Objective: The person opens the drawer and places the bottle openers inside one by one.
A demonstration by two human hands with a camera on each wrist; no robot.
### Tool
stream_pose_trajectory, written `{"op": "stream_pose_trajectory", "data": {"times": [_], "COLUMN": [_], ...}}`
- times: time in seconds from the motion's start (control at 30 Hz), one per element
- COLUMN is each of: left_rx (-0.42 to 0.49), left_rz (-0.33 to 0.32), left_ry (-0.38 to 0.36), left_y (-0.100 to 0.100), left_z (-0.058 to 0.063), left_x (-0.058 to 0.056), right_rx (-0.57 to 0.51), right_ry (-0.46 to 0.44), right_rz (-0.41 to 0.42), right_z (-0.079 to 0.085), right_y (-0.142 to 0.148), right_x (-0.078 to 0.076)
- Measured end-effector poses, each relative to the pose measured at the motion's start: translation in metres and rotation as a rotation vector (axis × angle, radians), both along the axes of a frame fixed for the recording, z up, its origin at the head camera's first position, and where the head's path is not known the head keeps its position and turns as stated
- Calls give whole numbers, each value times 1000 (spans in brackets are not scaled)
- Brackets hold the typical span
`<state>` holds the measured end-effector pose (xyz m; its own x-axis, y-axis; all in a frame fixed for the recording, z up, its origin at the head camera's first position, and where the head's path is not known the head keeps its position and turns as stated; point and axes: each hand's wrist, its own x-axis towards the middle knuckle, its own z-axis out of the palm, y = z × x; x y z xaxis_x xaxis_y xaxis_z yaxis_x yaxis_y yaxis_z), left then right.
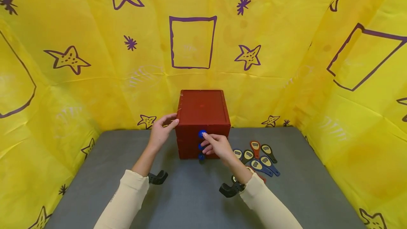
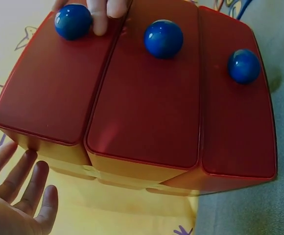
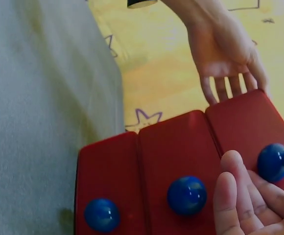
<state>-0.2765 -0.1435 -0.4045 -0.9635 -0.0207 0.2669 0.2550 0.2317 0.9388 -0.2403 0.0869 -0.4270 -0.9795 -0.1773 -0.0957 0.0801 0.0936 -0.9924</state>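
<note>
A small red chest of three drawers [image 1: 203, 107] stands against the yellow backdrop, each drawer front bearing a round blue knob. My right hand [image 1: 220, 146] pinches the top knob [image 1: 201, 133] between thumb and index finger, its other fingers loosely bent in front of the drawers. The middle knob [image 2: 163, 38] and bottom knob [image 2: 244, 66] are untouched. At the chest's upper left edge, my left hand [image 1: 160, 131] rests with its thumb near the front corner and its fingers extended along the side. All three drawers look closed in the left wrist view.
Right of the chest, several bottle openers [image 1: 255, 149] in red, blue and dark colours lie in a loose pile on the grey table [image 1: 190, 200]. My right forearm covers part of the pile. Yellow fabric [image 1: 270, 91] with purple drawings encloses the back and sides.
</note>
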Motion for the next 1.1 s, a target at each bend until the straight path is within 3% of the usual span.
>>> {"op": "stream_pose_trajectory", "data": {"times": [0.57, 0.77, 1.1], "left_rx": [3, -32, 4], "left_rz": [-26, -43, -39], "left_ry": [-78, -90, -75], "left_y": [2, -3, -3], "left_z": [9, 3, 3], "left_x": [2, -3, -4], "right_rx": [-76, -80, -45], "right_ry": [-72, -59, -33], "right_rz": [-92, -79, -20], "right_z": [0, -1, 2], "right_y": [-6, -5, -3], "right_x": [4, 15, 40]}}
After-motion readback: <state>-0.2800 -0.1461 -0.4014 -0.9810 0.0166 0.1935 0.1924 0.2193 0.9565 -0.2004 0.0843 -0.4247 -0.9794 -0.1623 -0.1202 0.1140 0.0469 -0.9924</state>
